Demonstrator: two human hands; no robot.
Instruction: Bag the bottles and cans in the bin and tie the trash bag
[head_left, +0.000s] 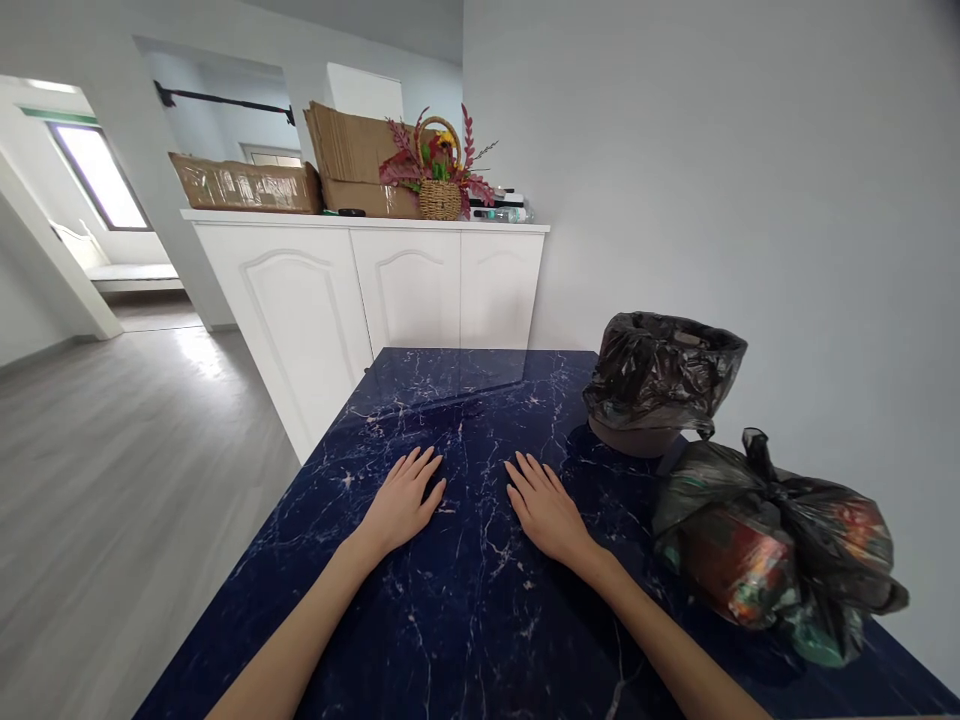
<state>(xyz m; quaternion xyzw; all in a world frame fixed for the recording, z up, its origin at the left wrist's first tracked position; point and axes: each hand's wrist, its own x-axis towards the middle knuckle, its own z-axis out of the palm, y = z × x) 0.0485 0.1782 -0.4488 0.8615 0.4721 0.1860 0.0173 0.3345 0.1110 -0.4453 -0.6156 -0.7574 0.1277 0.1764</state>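
My left hand [403, 502] lies palm down on the dark blue marbled table [465, 600], fingers stretched out and holding nothing. My right hand [549, 508] rests flat on the same surface, fingers a little apart, also with nothing in it. Farther back on the right stands a trash bin [637, 437], lined with a black plastic bag [664, 370] folded over its rim. Right of my right forearm sits a knotted, full black garbage bag [772, 540]. Reddish packaging shows through its thin plastic, but the contents cannot be made out.
Beyond the table is a white cabinet [409, 275]. On it are a taped cardboard box [247, 185], a larger cardboard piece [352, 150] and a wicker basket [440, 200] of artificial flowers. A grey wall [712, 200] borders the right side; wooden floor [150, 480] lies left.
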